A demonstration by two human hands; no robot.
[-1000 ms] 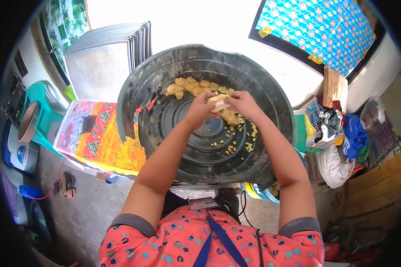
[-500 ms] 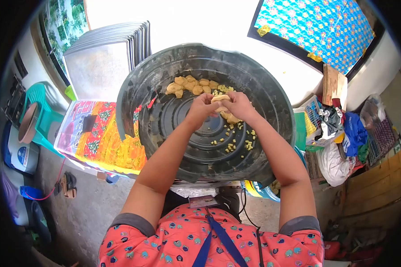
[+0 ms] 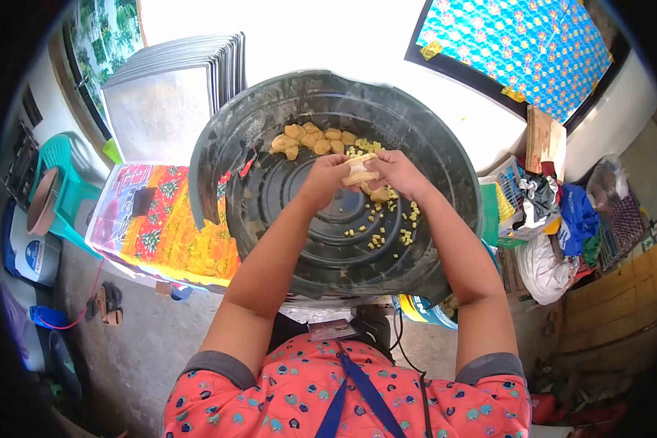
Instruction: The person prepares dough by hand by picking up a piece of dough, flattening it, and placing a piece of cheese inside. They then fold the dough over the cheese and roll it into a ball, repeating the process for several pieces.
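Plainly, dough piece [image 3: 360,169]: a pale, flattened lump held above the far half of the black tub [image 3: 445,146], between both hands and clear of the tub floor.
Handling: it looked soft and light, likely to dent under firm pressure and perhaps a little tacky; a judgement only, but the edges seemed the best place to hold it, with fingertips rather than the palm.
Left hand [image 3: 325,179]: fingers curled and pinching the left edge of the dough piece, thumb on top.
Right hand [image 3: 396,171]: fingers likewise pressed on the right edge, so that the piece was stretched between the two hands.
Shaped pieces [image 3: 310,140]: a cluster of rounded yellow lumps lay on the far left of the tub floor, near the wall, apart from the hands.
Small cubes [image 3: 379,232]: yellow bits were scattered on the tub floor to the right of centre, below and nearer than the hands; what they were could not be told.
Tub: wide, ribbed, dusted pale along its wall, resting just in front of the person.
Metal trays [image 3: 182,80]: stacked on the far left, beyond the tub.
Patterned cloth [image 3: 160,226]: bright red and yellow, lying left of the tub.
Bags and clutter [image 3: 555,219]: heaped to the right of the tub.
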